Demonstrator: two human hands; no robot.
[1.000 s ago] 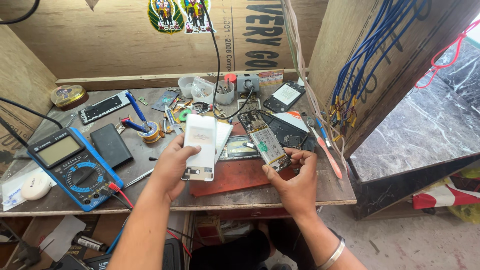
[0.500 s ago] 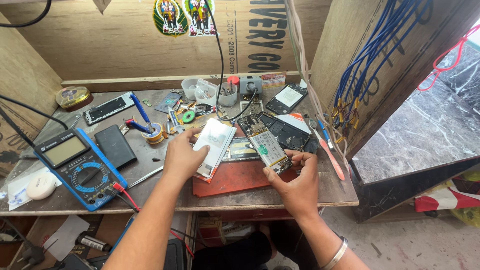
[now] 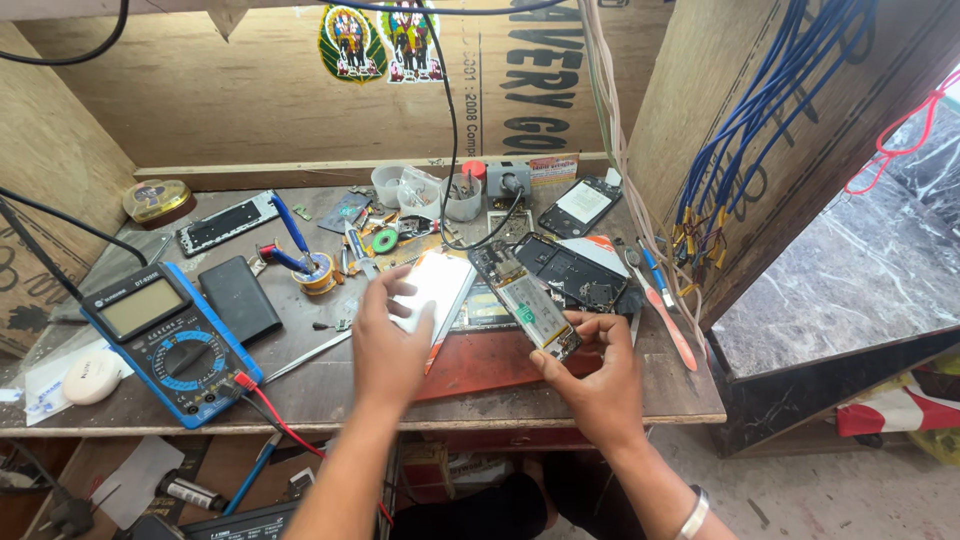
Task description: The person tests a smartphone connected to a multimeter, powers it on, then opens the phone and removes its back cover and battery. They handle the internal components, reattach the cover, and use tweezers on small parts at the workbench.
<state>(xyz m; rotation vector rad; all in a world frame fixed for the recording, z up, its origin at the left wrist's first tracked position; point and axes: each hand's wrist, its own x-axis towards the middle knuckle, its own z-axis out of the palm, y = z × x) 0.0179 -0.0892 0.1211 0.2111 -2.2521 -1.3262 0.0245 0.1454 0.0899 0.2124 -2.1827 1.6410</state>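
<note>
Two hands work over the wooden tabletop (image 3: 620,385), near the middle of its front edge. The left hand (image 3: 388,345) lies on a white phone panel (image 3: 436,290), its fingers curled over the panel's near end and gripping it; the panel slants toward the back edge and rests partly on a red mat (image 3: 480,365). The right hand (image 3: 600,375) pinches one opened phone body (image 3: 525,300) by its near end between thumb and fingers, the exposed battery facing up and the far end tilted toward the back. Just behind it lies a second opened dark phone frame (image 3: 575,272), and a third phone with a pale screen (image 3: 580,205) sits near the back right corner. One more long dark phone part (image 3: 228,222) lies toward the back left. One blue multimeter (image 3: 170,335) fills the front left area, with one black flat slab (image 3: 238,298) just beside it and one white oval case (image 3: 90,378) close to the left edge. Three small clear cups (image 3: 425,190) stand along the back edge. One pair of tweezers (image 3: 305,355) lies between the multimeter and the left hand. Bare wood shows along the front edge and at the front right corner; the rest is crowded.
</note>
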